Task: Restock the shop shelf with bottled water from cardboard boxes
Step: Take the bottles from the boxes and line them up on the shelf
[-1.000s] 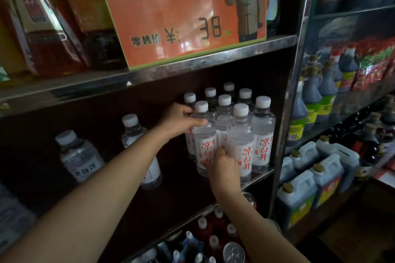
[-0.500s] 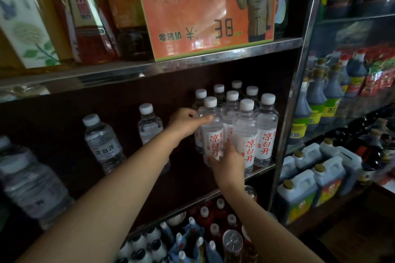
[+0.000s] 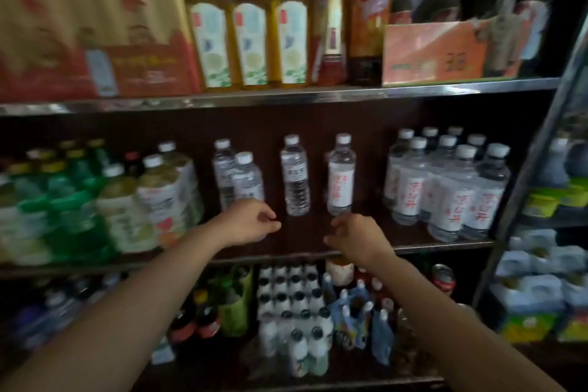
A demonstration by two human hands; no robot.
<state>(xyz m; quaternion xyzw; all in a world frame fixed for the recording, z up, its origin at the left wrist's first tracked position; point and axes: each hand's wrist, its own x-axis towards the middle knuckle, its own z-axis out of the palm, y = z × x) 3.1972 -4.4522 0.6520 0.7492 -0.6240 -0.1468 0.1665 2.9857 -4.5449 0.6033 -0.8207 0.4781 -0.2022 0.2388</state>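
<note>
- While both hands hang in front of the middle shelf (image 3: 445, 247), neither holds anything: the left hand (image 3: 251, 223) has loosely curled fingers just below the pair of water bottles (image 3: 238, 178), and the right hand (image 3: 359, 237) has slack fingers just under the red-lettered bottle (image 3: 341, 173).
- Bottled water stands on that shelf in three lots: a packed block of red-lettered bottles (image 3: 451, 184) at the right end, two single bottles in the middle, one of them a dark-lettered bottle (image 3: 296, 175), and the pair to their left.
- Judging by this, the step in hand looks like tidying: stock is on the shelf, but the loose bottles stand well apart from the block, with bare board between.
- Next move, as I read it, calls for each hand to close round a loose bottle at the label and slide it right against the block, keeping it upright.
- Risk lies in light, tall bottles: a push high on the neck could tip one into its neighbours.
- No cardboard box shows in view, so whether more bottles wait to be brought up cannot be told.
- Green-capped drink bottles (image 3: 63, 200) crowd the left end, so spare room lies only in the middle.
</note>
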